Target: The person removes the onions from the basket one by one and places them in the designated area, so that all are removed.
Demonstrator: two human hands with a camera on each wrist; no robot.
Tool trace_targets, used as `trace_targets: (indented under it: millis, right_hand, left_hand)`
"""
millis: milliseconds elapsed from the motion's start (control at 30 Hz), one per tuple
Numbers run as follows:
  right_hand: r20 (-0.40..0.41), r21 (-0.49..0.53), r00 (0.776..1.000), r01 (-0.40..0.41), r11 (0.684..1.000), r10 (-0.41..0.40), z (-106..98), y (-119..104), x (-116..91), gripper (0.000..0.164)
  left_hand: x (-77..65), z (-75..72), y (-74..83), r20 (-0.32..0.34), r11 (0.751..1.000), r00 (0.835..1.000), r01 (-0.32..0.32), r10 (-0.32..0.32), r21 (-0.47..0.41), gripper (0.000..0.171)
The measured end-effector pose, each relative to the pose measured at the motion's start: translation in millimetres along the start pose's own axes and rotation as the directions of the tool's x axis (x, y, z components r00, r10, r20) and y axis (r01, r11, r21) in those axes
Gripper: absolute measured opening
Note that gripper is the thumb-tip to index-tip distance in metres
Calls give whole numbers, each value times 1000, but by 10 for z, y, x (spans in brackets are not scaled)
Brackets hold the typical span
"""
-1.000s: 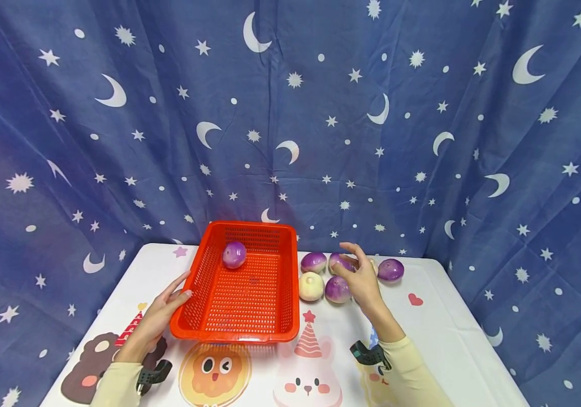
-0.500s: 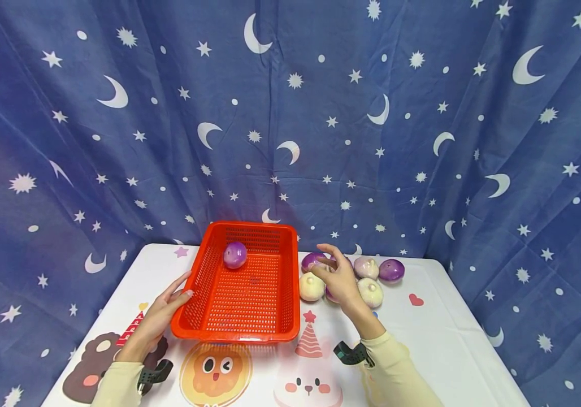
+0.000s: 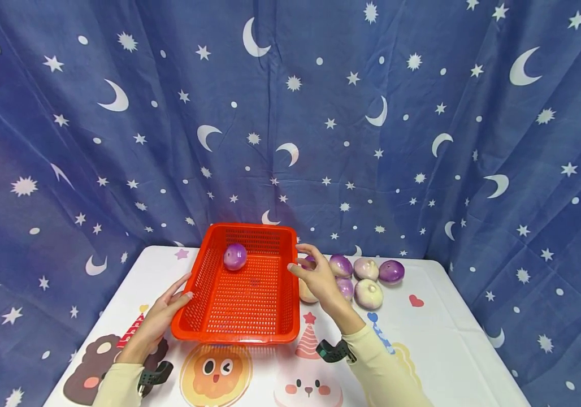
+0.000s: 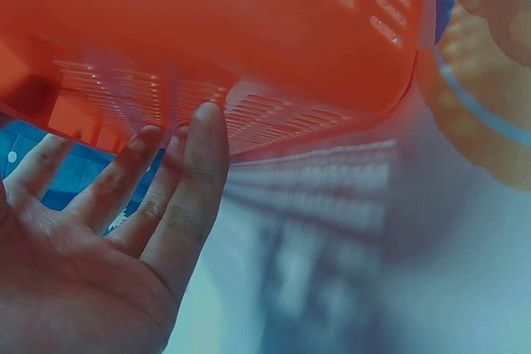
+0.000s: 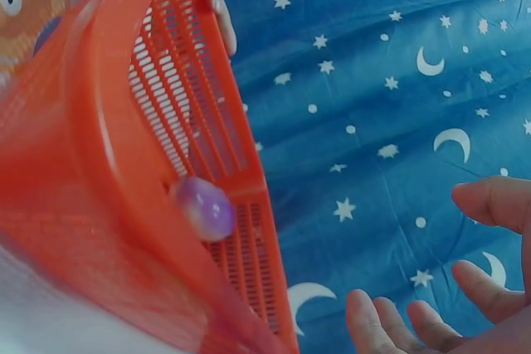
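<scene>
A red perforated basket stands on the table with one glossy purple onion-like vegetable inside, near its back left. My left hand is at the basket's left side. In the left wrist view, the extended fingers of that hand rest against the basket's outer wall. At the right rim is my right hand, thumb and fingers spread with nothing between them. The right wrist view shows a gap between this hand and the basket.
Several purple and whitish onion-like vegetables lie right of the basket, among them a purple one and a pale one. My right hand partly hides others. A blue star-and-moon curtain hangs behind the white table with cartoon prints.
My right hand has moved left from over the loose vegetables to the basket's right rim, uncovering several of them. The left hand and the basket have stayed in place.
</scene>
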State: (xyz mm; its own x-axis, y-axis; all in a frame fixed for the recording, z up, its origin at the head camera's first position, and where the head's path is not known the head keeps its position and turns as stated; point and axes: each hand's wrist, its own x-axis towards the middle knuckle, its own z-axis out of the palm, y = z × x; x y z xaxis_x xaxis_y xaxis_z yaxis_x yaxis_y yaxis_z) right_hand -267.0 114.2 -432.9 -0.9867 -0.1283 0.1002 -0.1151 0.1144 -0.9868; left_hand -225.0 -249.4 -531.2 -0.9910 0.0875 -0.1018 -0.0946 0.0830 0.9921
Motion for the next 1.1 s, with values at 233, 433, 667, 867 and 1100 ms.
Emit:
trace_targets:
  millis: [233,433,667,867,1100]
  right_hand:
    - [62,69,998,-19,997,15,223,3,74,50]
    - [108,102,993,-62,993,51,391,-3,204,54]
    - [94,3,993,-71,997,71,588,-2,362,52]
    - [71,11,993,-95,995,94,763,12,518,50]
    - [32,40,984,-174,984,173,889,115,733,51]
  left_hand:
    - [-12,-26,12,0,1000,1000,3,-3,23,65]
    - [7,-26,29,0,1000,1000,-8,8,10,64]
    - [-22,-11,-34,-13,1000,1000,5,-5,14,65]
    - [-41,-8,11,-23,1000,1000,5,-4,22,64]
    - [-7,14,13,-8,1000,1000,4,-4,10,64]
